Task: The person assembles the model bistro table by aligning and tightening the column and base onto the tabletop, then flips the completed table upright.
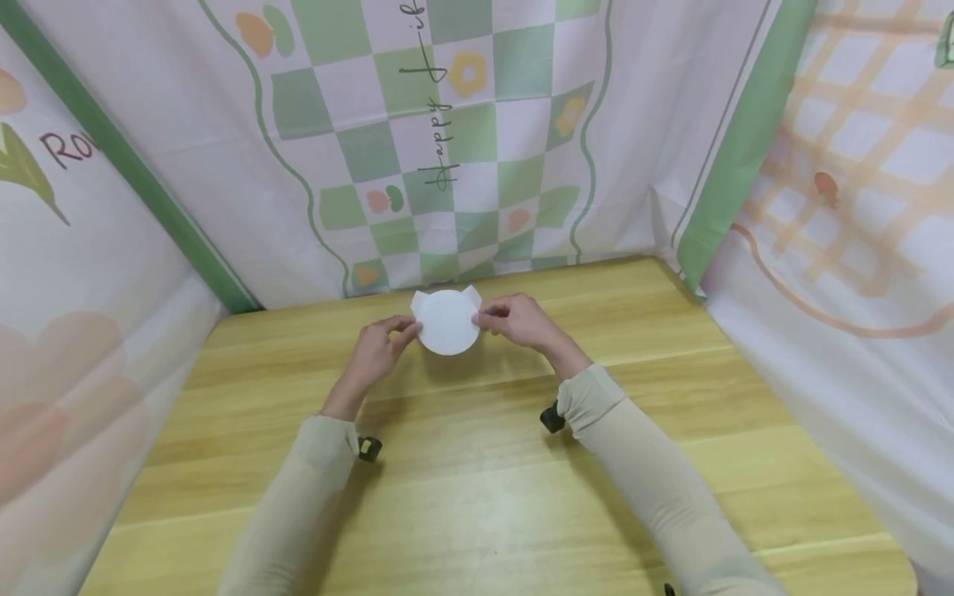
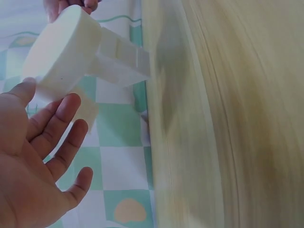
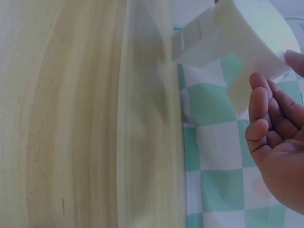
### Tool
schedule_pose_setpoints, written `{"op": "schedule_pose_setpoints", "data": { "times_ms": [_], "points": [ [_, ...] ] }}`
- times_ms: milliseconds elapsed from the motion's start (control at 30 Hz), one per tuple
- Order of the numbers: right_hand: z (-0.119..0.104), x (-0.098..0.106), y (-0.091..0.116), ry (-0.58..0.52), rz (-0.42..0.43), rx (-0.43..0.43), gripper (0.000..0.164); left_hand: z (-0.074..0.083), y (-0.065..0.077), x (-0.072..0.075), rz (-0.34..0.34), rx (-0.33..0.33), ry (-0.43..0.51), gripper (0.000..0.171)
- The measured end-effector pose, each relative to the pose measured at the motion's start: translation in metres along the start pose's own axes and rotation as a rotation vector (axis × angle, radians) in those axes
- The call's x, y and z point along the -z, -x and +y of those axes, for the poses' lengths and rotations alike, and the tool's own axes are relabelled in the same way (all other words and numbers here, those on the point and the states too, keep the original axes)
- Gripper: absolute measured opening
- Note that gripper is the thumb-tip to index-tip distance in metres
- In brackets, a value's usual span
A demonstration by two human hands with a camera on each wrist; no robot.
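Observation:
A white object with a round flat face [image 1: 447, 324] is raised over the back of the table, between both hands. Two small angled white tabs stick out at its far side like ears. The wrist views show its thick rim and a blocky white stem [image 2: 121, 57] extending toward the tabletop. My left hand [image 1: 376, 352] pinches the left edge, thumb on the face and fingertips at the rim. On the opposite edge, my right hand [image 1: 522, 321] grips with thumb and fingers in the same way. Its lower fingers [image 3: 259, 102] are curled loosely.
Under the hands lies a wooden table [image 1: 462, 480]. A printed cloth [image 1: 462, 165] with green checks hangs behind its back edge, and more printed cloth hangs at left and right. Small black devices [image 1: 552, 418] sit at both wrists.

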State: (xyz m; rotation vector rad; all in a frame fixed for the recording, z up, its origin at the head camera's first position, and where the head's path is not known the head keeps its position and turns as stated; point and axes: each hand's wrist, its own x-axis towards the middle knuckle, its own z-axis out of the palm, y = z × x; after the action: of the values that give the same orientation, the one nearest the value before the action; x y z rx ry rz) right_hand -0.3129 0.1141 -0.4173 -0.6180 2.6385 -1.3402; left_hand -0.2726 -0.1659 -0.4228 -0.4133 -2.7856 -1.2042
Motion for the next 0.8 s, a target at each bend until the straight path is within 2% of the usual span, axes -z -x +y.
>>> {"op": "schedule_pose_setpoints", "data": {
  "times_ms": [200,333,533,800],
  "points": [
    [0.001,0.002,0.000,0.000,-0.018,-0.051,0.042,-0.001,-0.003,-0.002,-0.035,0.048,0.043,0.055],
    [0.001,0.000,0.001,0.015,-0.025,-0.082,0.047,-0.005,-0.003,-0.006,-0.083,0.070,0.032,0.062],
    [0.003,-0.006,0.003,-0.024,-0.074,-0.154,0.050,-0.007,-0.001,-0.011,-0.154,0.131,0.018,0.069],
    [0.006,-0.011,0.002,-0.066,-0.085,-0.200,0.050,-0.009,0.000,-0.018,-0.174,0.188,0.044,0.066]
  ]
}}
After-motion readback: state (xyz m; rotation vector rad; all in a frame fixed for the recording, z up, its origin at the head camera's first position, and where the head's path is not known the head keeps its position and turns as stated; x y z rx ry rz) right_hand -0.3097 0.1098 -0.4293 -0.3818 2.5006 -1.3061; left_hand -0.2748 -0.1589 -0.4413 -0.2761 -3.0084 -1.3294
